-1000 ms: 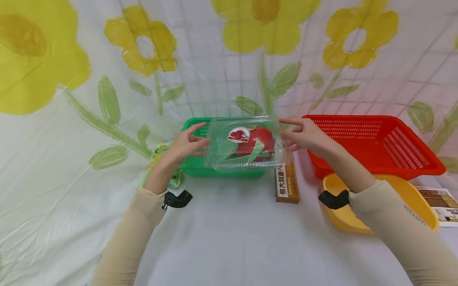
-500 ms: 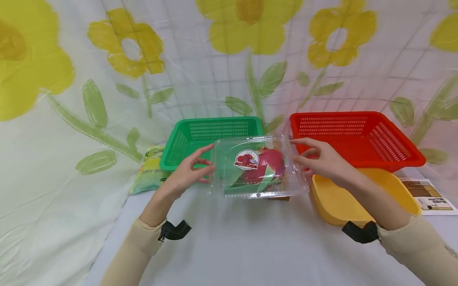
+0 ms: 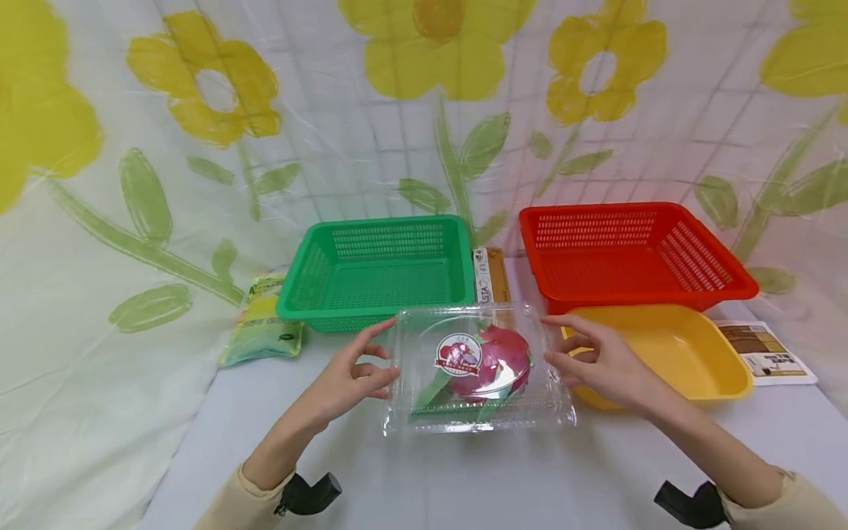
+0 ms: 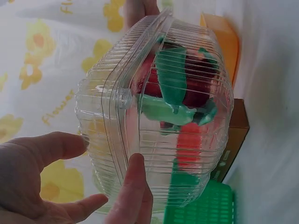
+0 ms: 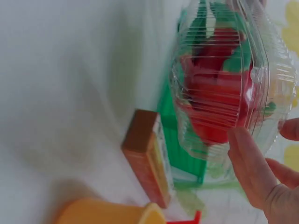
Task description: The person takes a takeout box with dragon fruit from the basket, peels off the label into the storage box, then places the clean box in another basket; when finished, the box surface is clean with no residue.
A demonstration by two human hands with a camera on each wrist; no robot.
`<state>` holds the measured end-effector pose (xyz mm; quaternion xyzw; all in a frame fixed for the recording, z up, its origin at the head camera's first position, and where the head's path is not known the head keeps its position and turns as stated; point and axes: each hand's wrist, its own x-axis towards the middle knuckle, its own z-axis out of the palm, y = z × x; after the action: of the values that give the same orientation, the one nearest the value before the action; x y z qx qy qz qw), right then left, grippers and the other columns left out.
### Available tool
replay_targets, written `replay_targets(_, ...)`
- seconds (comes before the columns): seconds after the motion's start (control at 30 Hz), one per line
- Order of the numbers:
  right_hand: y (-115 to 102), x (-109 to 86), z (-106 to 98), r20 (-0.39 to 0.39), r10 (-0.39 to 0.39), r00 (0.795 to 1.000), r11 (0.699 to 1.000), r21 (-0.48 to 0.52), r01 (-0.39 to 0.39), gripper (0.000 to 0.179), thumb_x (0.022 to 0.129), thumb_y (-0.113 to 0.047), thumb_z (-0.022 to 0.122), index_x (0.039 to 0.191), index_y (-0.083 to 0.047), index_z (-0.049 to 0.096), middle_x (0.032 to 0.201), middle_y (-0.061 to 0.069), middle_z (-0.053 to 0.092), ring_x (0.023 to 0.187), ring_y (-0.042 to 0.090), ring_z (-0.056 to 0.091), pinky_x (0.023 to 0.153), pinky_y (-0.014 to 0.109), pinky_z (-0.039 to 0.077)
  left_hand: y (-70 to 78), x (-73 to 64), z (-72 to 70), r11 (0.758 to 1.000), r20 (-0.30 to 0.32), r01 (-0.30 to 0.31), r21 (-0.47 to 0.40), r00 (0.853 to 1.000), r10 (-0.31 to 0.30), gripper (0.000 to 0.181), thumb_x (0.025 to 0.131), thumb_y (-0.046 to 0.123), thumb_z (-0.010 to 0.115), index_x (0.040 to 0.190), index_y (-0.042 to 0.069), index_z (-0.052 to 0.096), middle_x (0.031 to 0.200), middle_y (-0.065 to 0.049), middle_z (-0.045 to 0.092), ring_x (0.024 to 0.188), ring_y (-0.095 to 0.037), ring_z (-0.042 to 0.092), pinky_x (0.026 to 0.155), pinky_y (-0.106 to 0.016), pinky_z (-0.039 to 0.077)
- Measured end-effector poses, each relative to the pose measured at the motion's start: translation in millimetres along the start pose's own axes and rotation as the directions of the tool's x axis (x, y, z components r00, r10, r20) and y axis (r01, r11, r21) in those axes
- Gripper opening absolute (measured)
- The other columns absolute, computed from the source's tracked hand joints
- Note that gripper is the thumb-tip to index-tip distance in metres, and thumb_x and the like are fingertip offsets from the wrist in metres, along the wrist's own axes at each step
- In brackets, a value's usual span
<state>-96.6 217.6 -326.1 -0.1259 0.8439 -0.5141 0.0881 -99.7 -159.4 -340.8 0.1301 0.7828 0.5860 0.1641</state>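
Note:
A clear plastic clamshell box with a round label on its lid hangs above the white table. Inside lies a red dragon fruit with green leafy scales, seen through the ribbed walls in both wrist views. My left hand grips the box's left end, thumb and fingers along its rim. At the opposite end my right hand holds the rim between thumb and fingers. The box's lid is closed, and light glints along its front edge.
Behind the box stand a green basket and a red basket, with a pasta box between them. A yellow basin sits at right beside a printed packet. A green-yellow bag lies at left.
Both hands have brought the clamshell box back from over the green basket, towards the body. The green basket and pasta box now show behind it. The head view has shifted.

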Motion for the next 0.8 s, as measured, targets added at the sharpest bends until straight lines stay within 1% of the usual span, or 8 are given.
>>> replay_targets(0.23,15.2,-8.6,12.0,0.068,0.010,0.998,0.997,0.078,-0.015,0.061,0.092,-0.013,0.069,0.146,-0.001,0.042,0.103,0.018,0.064,0.086,0.026,0.068,0.069,0.034,0.060,-19.7,-16.5,13.2,0.999,0.037,0.042,-0.033,0.999,-0.041,0.073,0.095,0.018,0.067,0.155,0.022,0.026,0.123,-0.023,0.040,0.092,-0.025,0.064,0.077,-0.042,0.059)
replay_targets(0.37,21.8,-11.7,16.4,0.074,0.060,0.996,0.995,0.075,-0.065,0.062,0.092,-0.017,0.071,0.146,-0.003,0.044,0.101,0.017,0.064,0.084,0.025,0.069,0.068,0.033,0.060,-24.9,-21.5,18.9,0.998,0.054,0.056,-0.042,0.997,-0.053,0.075,0.094,0.018,0.068,0.155,0.020,0.024,0.121,-0.023,0.039,0.090,-0.024,0.064,0.077,-0.044,0.059)
replay_targets(0.47,26.0,-15.4,19.1,0.070,0.089,0.994,0.993,0.076,-0.094,0.062,0.092,-0.019,0.071,0.146,-0.006,0.044,0.101,0.017,0.063,0.083,0.025,0.069,0.068,0.034,0.060,-26.9,-23.0,21.6,0.998,0.061,0.059,-0.038,0.997,-0.057,0.075,0.094,0.017,0.068,0.154,0.021,0.024,0.121,-0.022,0.039,0.089,-0.024,0.064,0.077,-0.044,0.059)
replay_targets(0.63,33.9,-22.5,22.4,0.092,0.100,0.991,0.990,0.095,-0.109,0.064,0.093,-0.020,0.070,0.148,-0.004,0.041,0.103,0.018,0.063,0.083,0.026,0.069,0.068,0.035,0.060,-31.1,-25.0,26.1,0.997,0.083,0.068,-0.033,0.994,-0.065,0.075,0.094,0.017,0.068,0.154,0.020,0.024,0.121,-0.021,0.039,0.088,-0.024,0.064,0.075,-0.041,0.059)
replay_targets(0.8,41.9,-27.3,24.0,0.094,0.127,0.987,0.984,0.113,-0.137,0.065,0.092,-0.019,0.070,0.148,-0.004,0.041,0.103,0.018,0.063,0.084,0.026,0.068,0.068,0.035,0.060,-35.0,-22.3,30.6,0.998,0.109,0.061,-0.005,0.992,-0.060,0.075,0.094,0.019,0.068,0.154,0.020,0.024,0.123,-0.021,0.041,0.085,-0.023,0.067,0.075,-0.036,0.058)
